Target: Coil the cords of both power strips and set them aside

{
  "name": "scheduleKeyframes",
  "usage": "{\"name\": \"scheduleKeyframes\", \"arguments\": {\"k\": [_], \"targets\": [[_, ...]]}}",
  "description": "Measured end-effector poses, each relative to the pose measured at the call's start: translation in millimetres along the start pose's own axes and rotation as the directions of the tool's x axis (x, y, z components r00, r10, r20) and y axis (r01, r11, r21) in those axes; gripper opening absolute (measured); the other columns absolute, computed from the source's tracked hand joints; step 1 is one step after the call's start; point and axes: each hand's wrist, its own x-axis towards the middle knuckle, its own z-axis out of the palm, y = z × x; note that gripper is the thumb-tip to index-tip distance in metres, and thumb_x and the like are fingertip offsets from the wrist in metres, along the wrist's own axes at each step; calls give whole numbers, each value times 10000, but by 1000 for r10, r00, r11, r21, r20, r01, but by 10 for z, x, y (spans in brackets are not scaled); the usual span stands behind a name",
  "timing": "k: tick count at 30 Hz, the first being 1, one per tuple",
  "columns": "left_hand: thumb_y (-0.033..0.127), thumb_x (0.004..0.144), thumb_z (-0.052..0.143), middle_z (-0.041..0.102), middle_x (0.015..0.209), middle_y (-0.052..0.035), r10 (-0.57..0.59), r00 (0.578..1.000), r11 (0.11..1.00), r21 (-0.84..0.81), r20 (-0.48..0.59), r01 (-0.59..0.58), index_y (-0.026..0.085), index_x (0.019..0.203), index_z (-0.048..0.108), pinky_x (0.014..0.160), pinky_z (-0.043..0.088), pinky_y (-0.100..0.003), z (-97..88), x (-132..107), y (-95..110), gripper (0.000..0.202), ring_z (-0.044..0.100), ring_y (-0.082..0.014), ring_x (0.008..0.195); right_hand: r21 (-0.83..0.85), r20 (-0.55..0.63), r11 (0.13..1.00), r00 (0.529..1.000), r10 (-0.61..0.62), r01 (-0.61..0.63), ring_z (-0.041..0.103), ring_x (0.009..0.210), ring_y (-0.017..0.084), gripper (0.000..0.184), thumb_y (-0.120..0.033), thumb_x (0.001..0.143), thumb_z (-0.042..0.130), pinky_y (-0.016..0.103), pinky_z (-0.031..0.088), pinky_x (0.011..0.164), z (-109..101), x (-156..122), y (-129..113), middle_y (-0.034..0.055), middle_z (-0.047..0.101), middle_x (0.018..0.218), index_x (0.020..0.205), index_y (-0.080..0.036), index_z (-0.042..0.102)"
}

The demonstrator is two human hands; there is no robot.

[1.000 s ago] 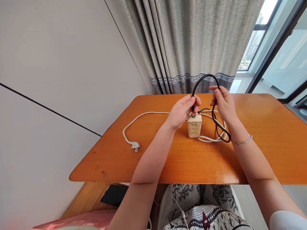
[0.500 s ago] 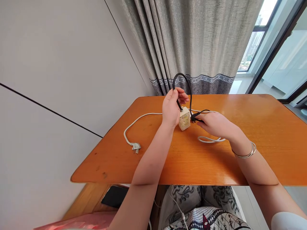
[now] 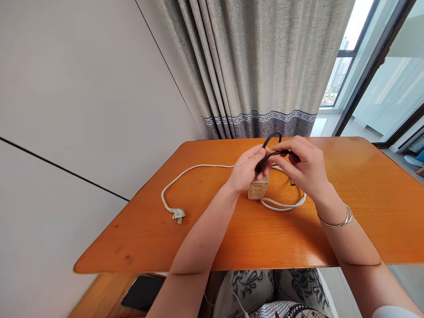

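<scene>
A black cable [image 3: 278, 153] runs in a bent loop between my two hands above the table. My left hand [image 3: 249, 167] is closed around part of it, just over a cream power strip block [image 3: 257, 191] whose upper end the fingers hide. On the other side, my right hand [image 3: 303, 164] pinches the same cable between thumb and fingers. Behind and below the hands, a white cord [image 3: 281, 207] curls on the tabletop. Its other stretch leads left to a white three-pin plug [image 3: 179, 214] lying on the wood.
The orange-brown wooden table [image 3: 212, 238] has rounded corners. A pale wall panel [image 3: 82, 110] stands along its left side, and a grey curtain [image 3: 265, 66] hangs behind it. Below the front left edge lies a dark flat object [image 3: 142, 291].
My right hand has lifted off the tabletop and come closer to my left, bringing the black cable up. The tall cable loop has become lower and smaller.
</scene>
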Motion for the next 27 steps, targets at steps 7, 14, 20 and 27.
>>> {"name": "scheduleKeyframes", "arguments": {"k": [7,14,20,27], "targets": [[603,883,637,262,402,95,-84,983,985,-135,162,106,174,626,479,389,190,-165,-1,-27,53,525,187,-33,354,-182,-100,983,995,-25,6,646,821,165,289,-418,965,622,312,579,705,12,15,239,76,671,1131,1203,-290,726],[472,950,603,238,446,101,-144,970,965,-189,195,181,173,648,460,393,202,-130,-31,-41,103,449,147,-24,371,-293,35,955,998,60,-47,704,844,185,364,-442,1031,495,283,538,753,-25,15,249,104,773,1001,1158,-232,763],[506,1001,514,238,449,94,-224,955,939,-218,194,265,184,603,371,376,190,-126,-15,-45,121,531,134,-24,371,-128,50,986,992,118,-111,699,749,181,350,-439,1016,504,299,539,739,-34,27,232,73,767,842,1019,-224,781],[407,1085,273,336,460,59,-249,968,872,-444,-36,207,198,607,249,355,207,-158,0,-56,316,522,122,-37,338,122,164,946,946,279,-300,617,605,127,419,-385,1030,419,281,518,655,87,29,291,41,720,827,1286,-180,679]]}}
